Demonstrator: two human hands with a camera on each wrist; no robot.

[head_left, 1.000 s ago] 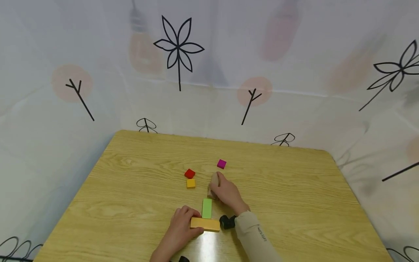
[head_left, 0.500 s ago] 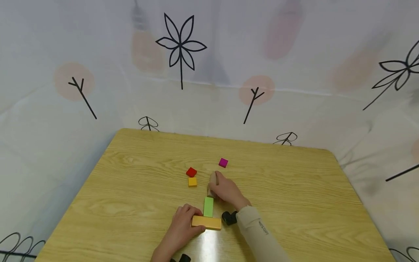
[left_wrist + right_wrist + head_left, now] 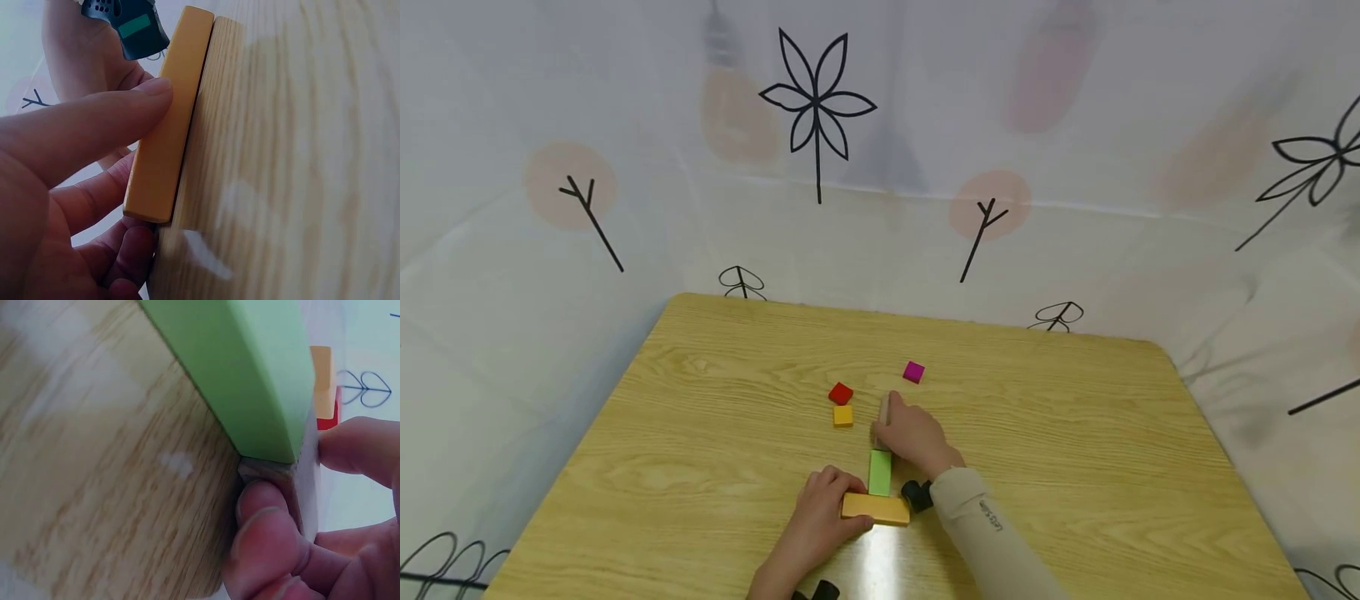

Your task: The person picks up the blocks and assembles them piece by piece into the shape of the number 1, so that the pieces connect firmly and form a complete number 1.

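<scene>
My left hand holds a long orange wooden block by its left end, thumb on the near side and fingers behind. In the left wrist view the orange block lies along the tabletop. A light green rectangular block runs away from its far side, forming an upside-down T. My right hand grips a plain wood-coloured block at the green block's far end. In the right wrist view, thumb and fingers pinch the plain block, whose end sits right at the green block. The hand covers part of it.
Left of the right hand lie a yellow cube and a red cube, close together. A magenta cube sits farther back. The wooden table reaches to a patterned cloth backdrop.
My right hand has shifted slightly left, turning the plain block straighter and into line with the green one. The left hand keeps its hold on the orange block. The head view has shifted a little.
</scene>
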